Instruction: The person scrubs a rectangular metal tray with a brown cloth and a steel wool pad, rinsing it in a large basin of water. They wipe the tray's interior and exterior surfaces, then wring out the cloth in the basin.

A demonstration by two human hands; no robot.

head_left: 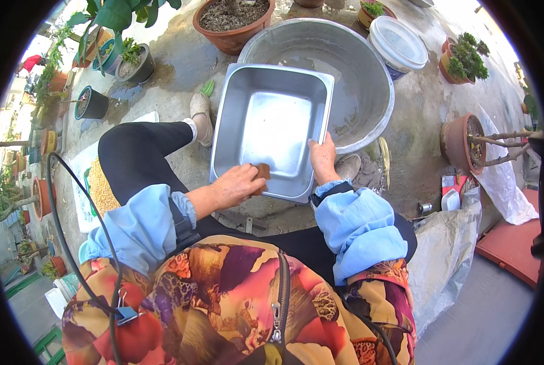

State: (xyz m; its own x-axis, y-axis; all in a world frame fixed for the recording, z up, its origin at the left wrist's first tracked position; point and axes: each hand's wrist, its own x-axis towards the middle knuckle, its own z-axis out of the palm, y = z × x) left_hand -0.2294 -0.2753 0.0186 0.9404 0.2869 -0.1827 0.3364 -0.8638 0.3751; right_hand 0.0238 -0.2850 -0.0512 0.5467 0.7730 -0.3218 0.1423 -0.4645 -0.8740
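A rectangular stainless-steel pan [279,123] is held in front of me, its inside facing up and shining at the bottom. My right hand [323,157] grips its right rim near the lower corner, thumb on the edge. My left hand [238,185] pinches a brown pad or cloth [262,175] at the pan's near left edge, with part of the pad over the inner wall. Behind the pan stands a wide round metal basin [367,100] with a little water and some debris in it. The pan overlaps the basin's near left side.
Against the basin are a terracotta pot [235,27] of soil and a white lidded plastic bucket [397,43]. A sack with yellow grains [101,187] lies by my left leg. Several potted plants stand around, one terracotta pot [463,141] at right near plastic sheeting [450,255].
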